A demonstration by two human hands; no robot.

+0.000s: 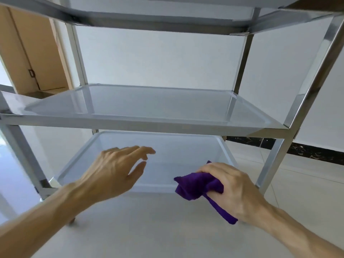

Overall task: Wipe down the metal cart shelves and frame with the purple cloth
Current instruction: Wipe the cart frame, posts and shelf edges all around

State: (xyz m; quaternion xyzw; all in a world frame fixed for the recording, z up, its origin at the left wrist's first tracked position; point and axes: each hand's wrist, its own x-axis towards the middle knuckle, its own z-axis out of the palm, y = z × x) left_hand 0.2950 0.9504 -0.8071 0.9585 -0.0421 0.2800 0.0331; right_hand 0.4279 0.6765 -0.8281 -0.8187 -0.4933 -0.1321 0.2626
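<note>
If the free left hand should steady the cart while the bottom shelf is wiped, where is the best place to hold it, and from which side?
Probably the near-left upright post, between the middle shelf and bottom shelf. It is a bare, slim square bar that fingers can wrap round. The left hand, open, should come from the front; the right hand grips the purple cloth.

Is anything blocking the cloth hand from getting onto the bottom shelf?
Nothing visible. The right hand grips the purple cloth at the bottom shelf's near edge; the open left hand hovers off to the side.
</note>
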